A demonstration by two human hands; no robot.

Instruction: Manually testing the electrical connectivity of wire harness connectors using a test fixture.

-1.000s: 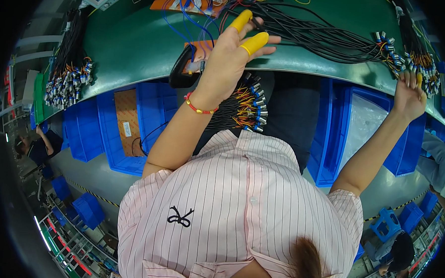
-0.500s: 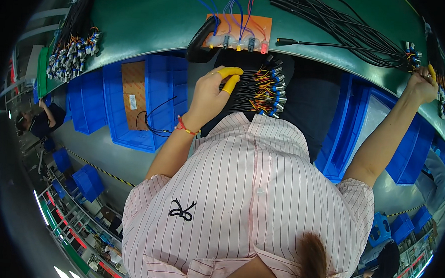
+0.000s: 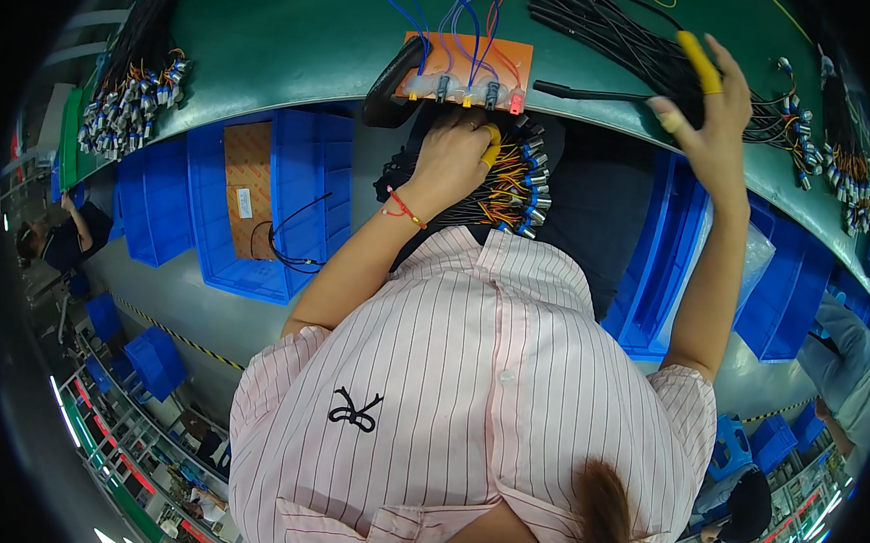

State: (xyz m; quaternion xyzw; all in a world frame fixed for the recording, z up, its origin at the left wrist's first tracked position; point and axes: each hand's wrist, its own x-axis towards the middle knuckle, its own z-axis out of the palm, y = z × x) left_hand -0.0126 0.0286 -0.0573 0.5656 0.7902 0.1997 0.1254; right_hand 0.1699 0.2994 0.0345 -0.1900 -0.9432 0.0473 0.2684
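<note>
My left hand (image 3: 451,165), with yellow finger cots, curls its fingers over a bundle of black cables (image 3: 517,183) on my lap. Orange, yellow and red wires and silver-blue connectors fan out at the bundle's right end; my left fingertips are partly hidden. Over the green table at the right, my right hand (image 3: 718,124) is open, fingers spread, one in a yellow cot. Beneath and beside it lies a pile of black cables (image 3: 615,37). A single cable with a thicker black end (image 3: 552,88) runs from the left toward its thumb.
An orange board (image 3: 507,66) with coloured sockets and wires sits at the table's front edge, a black curved handle-like piece (image 3: 393,80) beside it. Connector cables hang at far left (image 3: 131,108) and far right (image 3: 851,183). Blue bins (image 3: 308,179) stand below.
My right hand has left the connector ends at the far right, moved left over the cable pile and opened. My left hand has moved right and closed over the lap bundle.
</note>
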